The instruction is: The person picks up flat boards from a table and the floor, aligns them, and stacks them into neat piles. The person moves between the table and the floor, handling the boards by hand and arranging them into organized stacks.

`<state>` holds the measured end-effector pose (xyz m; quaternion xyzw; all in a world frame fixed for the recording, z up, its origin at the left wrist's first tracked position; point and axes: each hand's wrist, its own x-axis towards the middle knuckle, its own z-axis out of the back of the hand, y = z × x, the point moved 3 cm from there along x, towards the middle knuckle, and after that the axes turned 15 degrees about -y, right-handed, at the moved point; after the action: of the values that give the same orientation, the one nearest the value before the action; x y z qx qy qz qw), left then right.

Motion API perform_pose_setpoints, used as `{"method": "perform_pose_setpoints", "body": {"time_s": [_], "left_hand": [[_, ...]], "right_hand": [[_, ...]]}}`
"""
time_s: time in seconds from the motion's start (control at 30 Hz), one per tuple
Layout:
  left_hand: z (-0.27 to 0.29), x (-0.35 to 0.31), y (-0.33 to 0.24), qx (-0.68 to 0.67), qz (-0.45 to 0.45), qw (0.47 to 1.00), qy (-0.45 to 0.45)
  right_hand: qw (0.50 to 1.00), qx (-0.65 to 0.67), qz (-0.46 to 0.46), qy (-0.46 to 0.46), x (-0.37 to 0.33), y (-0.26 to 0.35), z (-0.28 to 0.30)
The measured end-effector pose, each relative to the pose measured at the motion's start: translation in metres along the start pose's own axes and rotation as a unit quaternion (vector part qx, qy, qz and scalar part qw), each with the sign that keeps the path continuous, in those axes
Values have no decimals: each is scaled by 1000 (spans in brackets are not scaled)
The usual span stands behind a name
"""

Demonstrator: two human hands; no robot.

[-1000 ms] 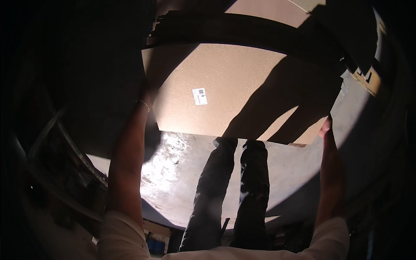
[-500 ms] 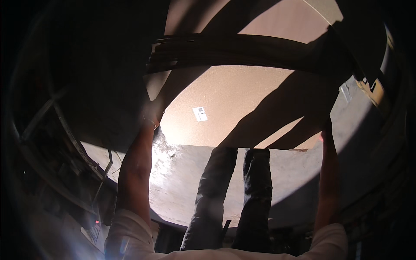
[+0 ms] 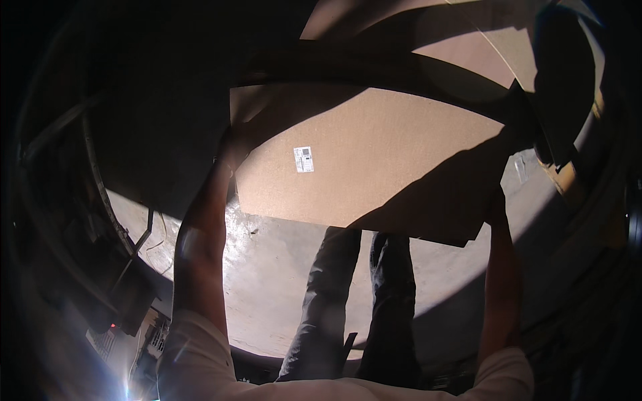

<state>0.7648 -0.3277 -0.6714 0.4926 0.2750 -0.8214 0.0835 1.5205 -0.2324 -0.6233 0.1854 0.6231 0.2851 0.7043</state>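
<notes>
A broad, flat brown cardboard sheet point(image 3: 394, 147) spans the space between my arms, in front of my legs. A small white label point(image 3: 303, 160) sits on its left half, and dark shadow covers its right side. My left hand point(image 3: 232, 147) grips the left edge, mostly in shade. At the right edge, low down, my right hand point(image 3: 495, 206) is closed on the same sheet, its fingers largely hidden in the dark. The lower edge is stepped near the right corner; I cannot tell whether more than one layer is held.
Beyond the sheet lies another brown panel point(image 3: 468, 57), partly lit. Pale concrete floor point(image 3: 267, 281) shows around my legs. Thin metal bars point(image 3: 100, 180) stand in the dark at the left. A yellowish block point(image 3: 563, 176) is at the right.
The sheet has tilted, its right lower corner now nearer me and its left lower corner farther off. My left hand has moved slightly away from me. The panel beyond appears farther right.
</notes>
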Motion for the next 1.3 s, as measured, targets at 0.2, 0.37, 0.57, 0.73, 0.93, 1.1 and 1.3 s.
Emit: {"method": "perform_pose_setpoints", "body": {"time_s": [0.2,0.37,0.57,0.73,0.93,1.1,1.3], "left_hand": [[93,-100,-2,-160,-12,986,-49],[265,-302,17,-196,-94,969,-114],[388,-502,34,-316,-134,864,-367],[471,-505,61,-366,-29,882,-296],[643,-478,9,-446,-113,800,-386],[749,-480,-30,-568,-128,796,-166],[875,-431,-68,-553,-185,786,-206]], "right_hand": [[925,294,-131,203,-60,82,9],[992,82,-34,85,-129,220,29],[988,-83,125,-31,-228,406,-45],[970,-97,222,-26,-313,512,-179],[956,-85,279,31,-399,577,-416],[951,-107,270,110,-460,613,-575],[913,-161,264,267,-526,675,-749]]}}
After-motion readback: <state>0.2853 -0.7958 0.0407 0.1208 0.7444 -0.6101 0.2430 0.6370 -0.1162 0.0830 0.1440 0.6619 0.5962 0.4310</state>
